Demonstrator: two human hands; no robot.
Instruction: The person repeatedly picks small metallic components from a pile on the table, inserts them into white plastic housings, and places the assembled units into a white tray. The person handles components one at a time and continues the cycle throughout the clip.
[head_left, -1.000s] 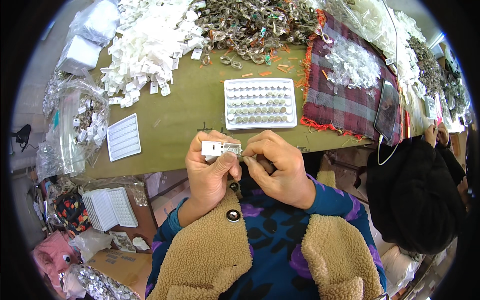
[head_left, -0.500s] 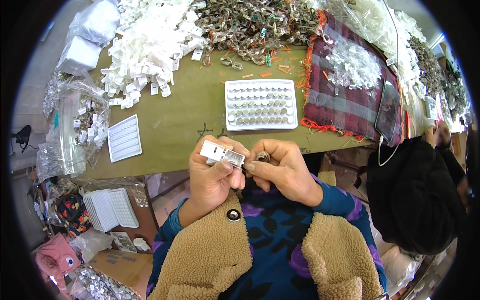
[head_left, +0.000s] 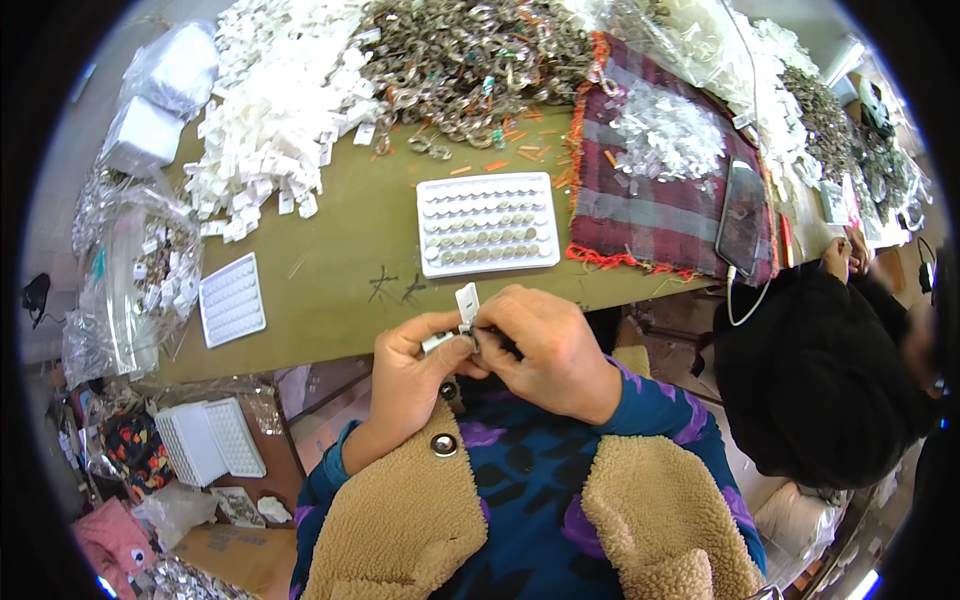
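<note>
We see 1 white case [head_left: 467,301] mid-frame, flap up, left hand [head_left: 418,372] fingers clamped on it, right hand [head_left: 552,350] fingers bunched against it, can't tell if gripping, tray [head_left: 492,267] just above, white pile [head_left: 268,130] upper left, cables [head_left: 460,70] top centre, cloth [head_left: 650,218] upper right.

Table [head_left: 320,310]: passage kept open between small tray [head_left: 232,300] and large tray [head_left: 490,269], left of centre; narrow strip between large tray and right hand [head_left: 550,350], centre. Upper left: blocked by white heap [head_left: 275,130]. Top centre: blocked by coil heap [head_left: 470,70]. Upper right: covered by cloth [head_left: 630,220], flakes [head_left: 665,140], phone [head_left: 740,215]. Far left: obstructed by bag [head_left: 130,270].
</note>
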